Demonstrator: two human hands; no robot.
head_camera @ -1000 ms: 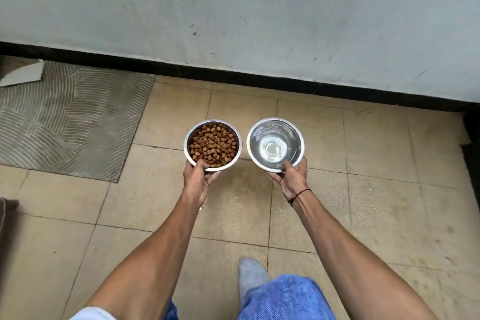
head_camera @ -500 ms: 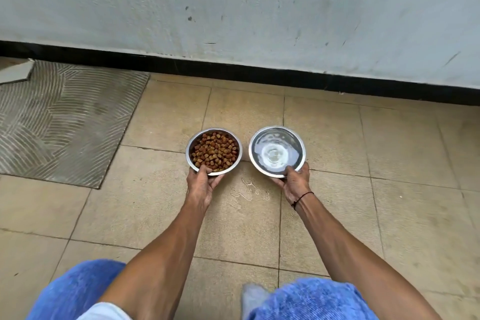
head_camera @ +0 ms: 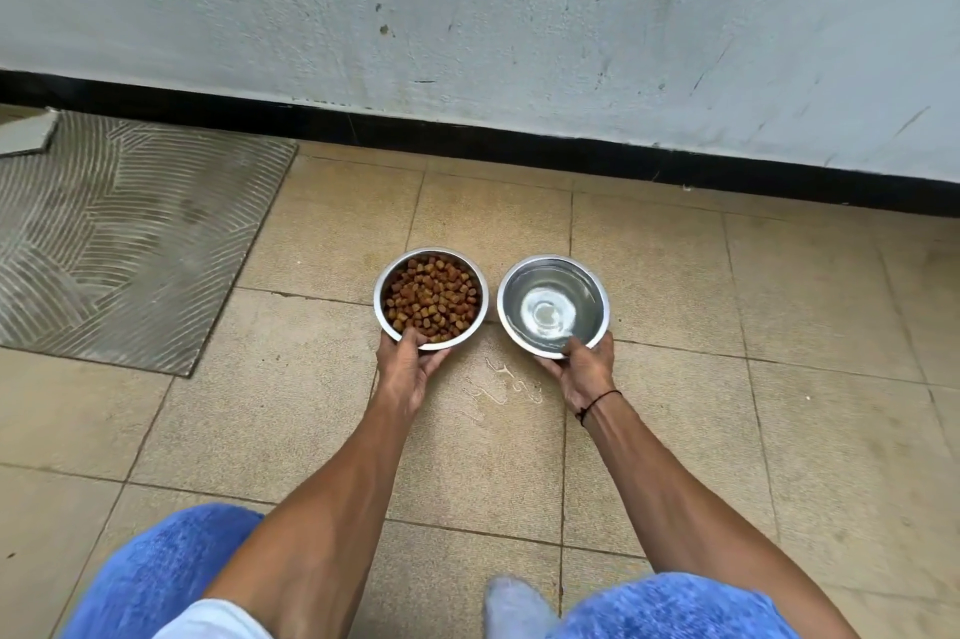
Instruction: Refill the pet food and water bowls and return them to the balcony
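I see the tiled floor (head_camera: 675, 275) below the pale wall (head_camera: 519, 15), a grey mat (head_camera: 130, 243) at left. My left hand (head_camera: 410, 368) grips the food bowl (head_camera: 430, 299) by its near rim; my right hand (head_camera: 582, 365) grips the water bowl (head_camera: 552, 306) just beside it. Small water drops (head_camera: 506, 386) lie between the wrists.

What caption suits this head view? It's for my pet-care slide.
Left hand holds the kibble bowl, right hand the water bowl.

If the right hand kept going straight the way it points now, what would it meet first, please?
The right hand already grips the water bowl. Beyond it lies bare tiled floor, then probably the black skirting under the wall.
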